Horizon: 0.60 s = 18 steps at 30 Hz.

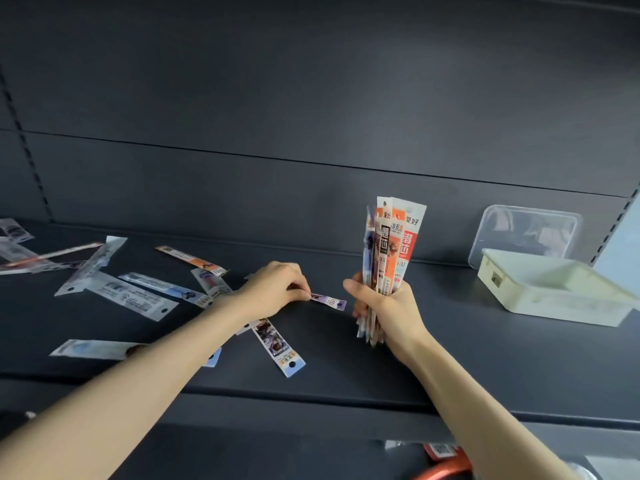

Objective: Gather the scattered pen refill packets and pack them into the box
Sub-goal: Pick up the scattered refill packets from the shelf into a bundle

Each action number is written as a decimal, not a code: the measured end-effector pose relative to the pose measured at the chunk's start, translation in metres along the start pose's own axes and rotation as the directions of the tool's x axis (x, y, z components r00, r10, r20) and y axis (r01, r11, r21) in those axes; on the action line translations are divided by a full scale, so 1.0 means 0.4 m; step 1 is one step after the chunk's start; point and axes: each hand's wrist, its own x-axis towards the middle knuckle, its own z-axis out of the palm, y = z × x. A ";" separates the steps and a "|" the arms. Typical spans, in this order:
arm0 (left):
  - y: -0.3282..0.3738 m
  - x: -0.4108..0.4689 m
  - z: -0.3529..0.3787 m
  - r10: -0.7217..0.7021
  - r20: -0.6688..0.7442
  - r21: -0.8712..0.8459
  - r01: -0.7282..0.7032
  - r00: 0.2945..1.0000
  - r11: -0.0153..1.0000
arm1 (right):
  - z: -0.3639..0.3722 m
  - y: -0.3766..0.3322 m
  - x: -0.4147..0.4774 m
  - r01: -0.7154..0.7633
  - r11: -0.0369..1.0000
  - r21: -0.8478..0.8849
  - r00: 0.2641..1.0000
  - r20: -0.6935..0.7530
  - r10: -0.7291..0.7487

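Observation:
My right hand (384,306) grips an upright bundle of refill packets (391,244) above the dark shelf. My left hand (277,289) pinches a purple packet (330,301) whose free end points toward the bundle. Several more packets lie scattered on the shelf: one with a dark picture (277,344) just below my left hand, an orange one (190,258), a blue one (162,287), a white one (130,299) and a pale one (91,348) at the front left. The white box (554,289) stands open at the right.
The box's clear lid (526,233) leans against the shelf's back panel behind the box. More packets (20,251) lie at the far left. The shelf's front edge (311,393) runs below my forearms. An orange object (446,469) shows on the level below.

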 end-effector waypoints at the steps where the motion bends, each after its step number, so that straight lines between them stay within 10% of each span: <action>1: 0.001 -0.001 0.002 0.023 -0.039 -0.020 -0.024 0.999 1.000 | -0.002 0.002 0.002 0.004 1.000 0.006 1.000 -0.005 -0.004; 6: 0.097 -0.001 -0.047 -0.137 -0.374 -0.484 -0.067 0.917 0.873 | -0.003 0.006 0.001 0.013 0.999 0.042 1.000 0.000 -0.013; 11: 0.189 -0.034 -0.084 -0.210 -0.288 -0.795 -0.111 0.934 0.597 | 0.015 -0.019 -0.009 0.045 0.998 0.043 0.991 0.126 -0.050; 18: 0.174 -0.069 -0.110 -0.060 -0.176 -0.807 -0.109 0.983 0.580 | 0.031 -0.026 -0.016 0.028 1.000 -0.007 0.968 0.249 -0.025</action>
